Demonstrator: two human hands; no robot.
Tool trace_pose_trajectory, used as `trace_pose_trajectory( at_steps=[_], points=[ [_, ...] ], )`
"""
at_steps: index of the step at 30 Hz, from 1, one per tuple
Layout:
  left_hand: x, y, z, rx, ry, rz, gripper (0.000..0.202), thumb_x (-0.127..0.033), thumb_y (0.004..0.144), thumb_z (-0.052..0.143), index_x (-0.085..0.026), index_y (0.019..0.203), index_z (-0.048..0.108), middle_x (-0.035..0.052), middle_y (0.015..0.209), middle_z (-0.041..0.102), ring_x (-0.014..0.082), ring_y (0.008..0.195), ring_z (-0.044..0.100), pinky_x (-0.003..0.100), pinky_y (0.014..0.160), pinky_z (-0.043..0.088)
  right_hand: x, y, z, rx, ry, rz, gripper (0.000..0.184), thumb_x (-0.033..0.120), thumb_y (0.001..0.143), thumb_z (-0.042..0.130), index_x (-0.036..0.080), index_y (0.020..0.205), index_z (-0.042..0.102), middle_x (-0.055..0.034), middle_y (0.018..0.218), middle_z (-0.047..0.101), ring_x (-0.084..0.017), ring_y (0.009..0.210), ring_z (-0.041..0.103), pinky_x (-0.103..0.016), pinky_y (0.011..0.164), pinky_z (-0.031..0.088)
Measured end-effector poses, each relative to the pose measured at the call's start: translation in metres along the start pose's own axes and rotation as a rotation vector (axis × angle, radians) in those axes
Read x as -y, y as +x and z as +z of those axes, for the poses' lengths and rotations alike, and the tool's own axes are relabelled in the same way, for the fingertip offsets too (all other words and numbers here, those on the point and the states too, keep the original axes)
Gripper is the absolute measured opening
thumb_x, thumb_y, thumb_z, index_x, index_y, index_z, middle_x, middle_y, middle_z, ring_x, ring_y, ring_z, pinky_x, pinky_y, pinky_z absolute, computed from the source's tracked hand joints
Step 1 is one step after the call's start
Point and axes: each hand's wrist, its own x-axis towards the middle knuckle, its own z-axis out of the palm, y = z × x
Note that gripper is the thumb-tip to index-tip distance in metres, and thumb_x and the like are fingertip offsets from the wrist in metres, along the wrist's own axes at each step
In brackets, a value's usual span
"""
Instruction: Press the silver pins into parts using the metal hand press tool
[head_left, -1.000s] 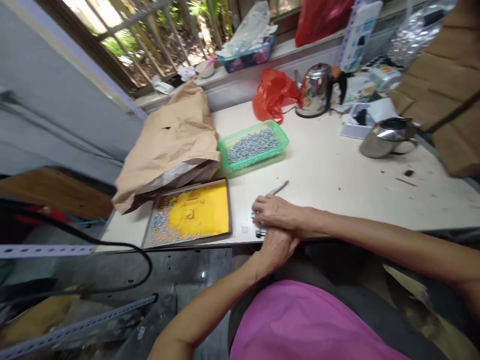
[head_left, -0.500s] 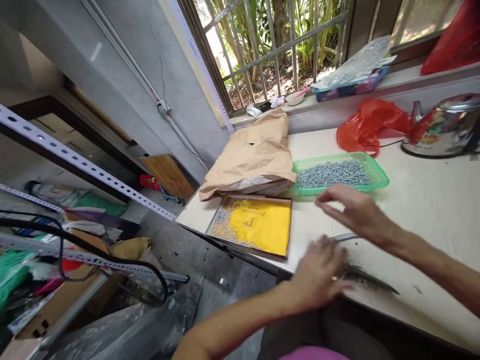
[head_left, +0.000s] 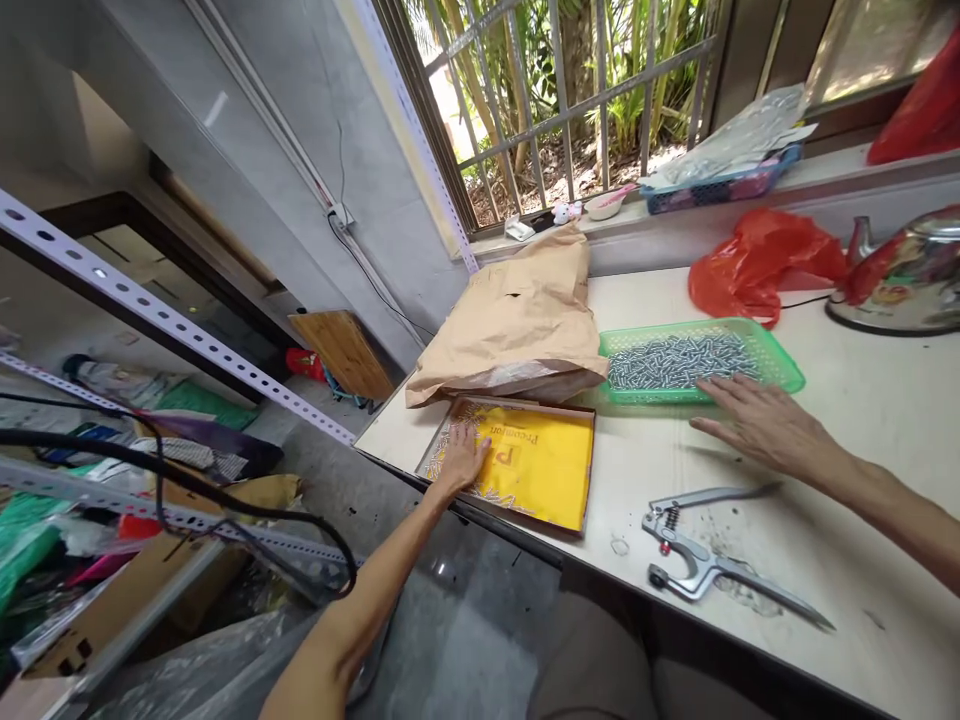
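Note:
My left hand lies over the left part of a shallow tray, its thumb apart from the fingers. Under and around its fingertips are small silver metal pieces, beside a yellow sheet with printed letters. My right hand reaches flat with fingers stretched to the near rim of a green plastic basket. That basket holds many small silver metal pins. Silver pliers with a spring and a small red part lie on the table below my right hand, touched by neither hand.
Behind the tray a large brown paper bag lies on the white table. A red plastic bag and a metal kettle stand at the back right. A perforated metal bar crosses the left side, with a black cable below.
My left hand has moved from the pliers, now uncovered, left and forward into the tray. My right hand has shifted right, flattening out at the green basket's near rim.

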Motion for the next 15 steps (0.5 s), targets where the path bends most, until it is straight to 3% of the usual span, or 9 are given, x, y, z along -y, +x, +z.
trace_pose_trajectory(
  at_steps=[3, 6, 11, 15],
  points=[
    [-0.026, -0.017, 0.012, 0.113, -0.076, 0.012, 0.066, -0.054, 0.096, 0.022, -0.010, 0.143, 0.038, 0.0185, 0.154, 0.028, 0.0286, 0.145, 0.016, 0.050, 0.115, 0.023, 0.000, -0.001, 0.000, 0.017, -0.012, 0.010, 0.069, 0.060, 0.088, 0.033, 0.017, 0.142, 0.042, -0.0183, 0.143, 0.046, -0.038, 0.136, 0.033, -0.056, 0.108, 0.028],
    [-0.035, -0.025, 0.008, 0.102, -0.127, 0.075, 0.062, -0.052, 0.097, 0.020, -0.015, 0.145, 0.037, 0.0137, 0.155, 0.026, 0.0270, 0.146, 0.014, 0.051, 0.115, 0.024, -0.002, 0.000, -0.002, 0.047, -0.028, 0.002, 0.071, 0.059, 0.089, 0.033, 0.015, 0.144, 0.039, -0.0174, 0.146, 0.042, -0.036, 0.138, 0.030, -0.056, 0.109, 0.027],
    [-0.011, -0.007, -0.021, -0.032, -0.099, -0.009, 0.055, -0.040, 0.098, 0.025, -0.011, 0.142, 0.041, 0.0158, 0.152, 0.034, 0.0262, 0.145, 0.021, 0.049, 0.115, 0.025, -0.001, -0.002, -0.005, 0.093, -0.065, 0.017, 0.073, 0.057, 0.089, 0.035, 0.012, 0.147, 0.035, -0.0157, 0.150, 0.037, -0.035, 0.141, 0.024, -0.054, 0.112, 0.023],
    [-0.004, -0.004, -0.032, -0.129, -0.053, 0.110, 0.043, -0.032, 0.096, 0.036, -0.015, 0.129, 0.056, 0.0127, 0.140, 0.051, 0.0256, 0.135, 0.040, 0.046, 0.109, 0.035, 0.001, -0.002, -0.008, 0.112, -0.087, 0.010, 0.072, 0.056, 0.091, 0.034, 0.011, 0.147, 0.035, -0.0150, 0.151, 0.036, -0.034, 0.141, 0.023, -0.053, 0.114, 0.021]
  ],
)
